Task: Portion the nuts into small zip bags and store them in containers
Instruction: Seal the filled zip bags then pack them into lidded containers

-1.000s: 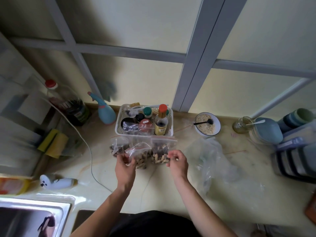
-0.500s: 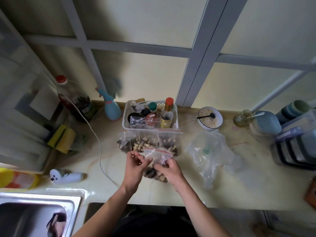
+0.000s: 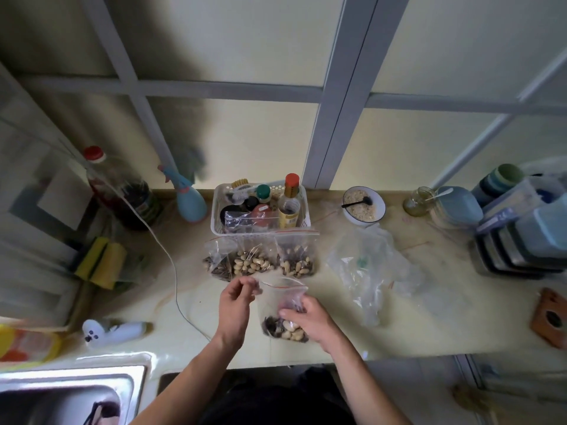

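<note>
Left hand (image 3: 234, 305) pinches the zip bag (image 3: 283, 311) at its top corner while right hand (image 3: 308, 317) grips its nut-filled side.

Red-striped clear zip bag (image 3: 283, 297); blue spray bottle (image 3: 190, 200) (pink trigger); yellow sponges (image 3: 102, 262).

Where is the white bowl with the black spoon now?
In the head view, the white bowl stands at the counter's back edge, right of the white basket, left of the glass jar.
</note>
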Motion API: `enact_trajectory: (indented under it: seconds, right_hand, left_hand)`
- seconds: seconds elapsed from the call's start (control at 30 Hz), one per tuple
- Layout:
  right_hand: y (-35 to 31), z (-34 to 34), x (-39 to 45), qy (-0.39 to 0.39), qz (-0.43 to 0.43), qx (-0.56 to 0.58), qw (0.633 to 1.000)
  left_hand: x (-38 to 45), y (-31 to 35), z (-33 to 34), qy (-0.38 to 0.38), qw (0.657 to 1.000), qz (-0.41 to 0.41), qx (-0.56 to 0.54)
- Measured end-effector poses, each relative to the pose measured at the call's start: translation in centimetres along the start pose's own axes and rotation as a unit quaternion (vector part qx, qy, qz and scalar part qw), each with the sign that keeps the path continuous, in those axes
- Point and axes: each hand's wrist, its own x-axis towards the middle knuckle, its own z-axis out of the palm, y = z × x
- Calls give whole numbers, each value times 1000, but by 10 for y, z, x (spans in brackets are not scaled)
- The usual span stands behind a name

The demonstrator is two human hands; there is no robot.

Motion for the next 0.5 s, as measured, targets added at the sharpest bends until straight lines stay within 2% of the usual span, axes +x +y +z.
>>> enact_trajectory:
  seconds: [0.1, 0.23, 0.33, 0.43, 0.5]
  right_hand:
    - [0, 1, -1, -6, -1, 3, 1000]
    - [-3, -2, -9, -12, -24, 42, 999]
    - [-7, -7, -7, -1, -66, 59, 996]
    - [-9, -11, -1, 79, -112, 67, 988]
    - [-13, -14, 0, 98, -127, 52, 986]
  left_hand:
    - [1, 3, 1, -54, 998, -22, -13]
    - [2, -3, 3, -119, 992, 5, 50]
    - [2, -5, 4, -114, 991, 21, 64]
    - [3, -3, 5, -95, 993, 32, 58]
    - [4, 0, 7, -79, 995, 44, 47]
